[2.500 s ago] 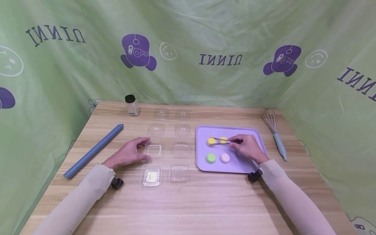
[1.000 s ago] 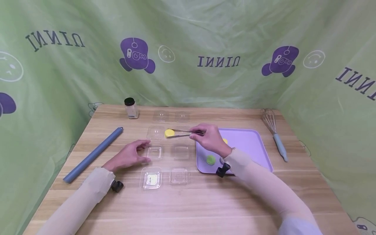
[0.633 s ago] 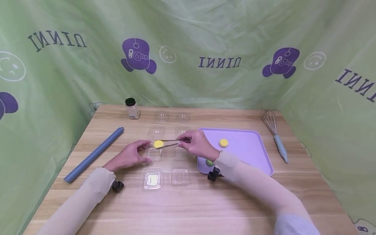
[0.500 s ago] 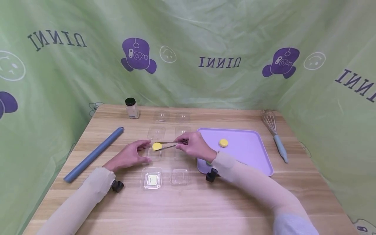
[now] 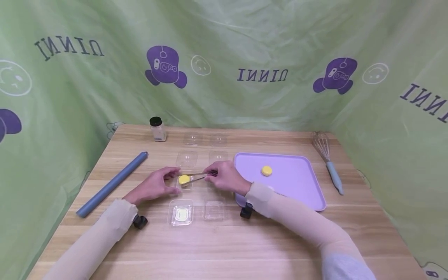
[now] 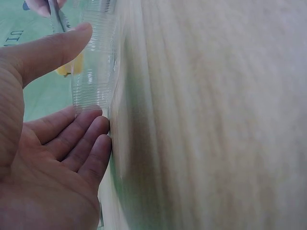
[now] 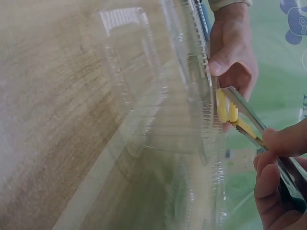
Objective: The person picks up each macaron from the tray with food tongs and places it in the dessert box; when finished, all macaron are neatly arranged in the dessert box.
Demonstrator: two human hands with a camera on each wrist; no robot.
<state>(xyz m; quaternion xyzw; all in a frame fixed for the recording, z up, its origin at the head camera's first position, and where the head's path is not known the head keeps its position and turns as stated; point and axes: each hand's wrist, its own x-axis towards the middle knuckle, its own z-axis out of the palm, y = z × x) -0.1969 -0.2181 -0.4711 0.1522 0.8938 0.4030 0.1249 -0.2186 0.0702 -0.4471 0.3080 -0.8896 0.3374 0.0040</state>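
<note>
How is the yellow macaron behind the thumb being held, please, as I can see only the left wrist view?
Observer: The right wrist view shows the yellow macaron between the toothed tips of the metal tongs.
Operator: Thank you; is there another one like it nearby?
Observer: Yes, the head view shows a second yellow macaron lying on the purple tray.
Operator: And could you kindly tell me what lies to the right of the tray?
Observer: A whisk with a light blue handle lies there.
</note>
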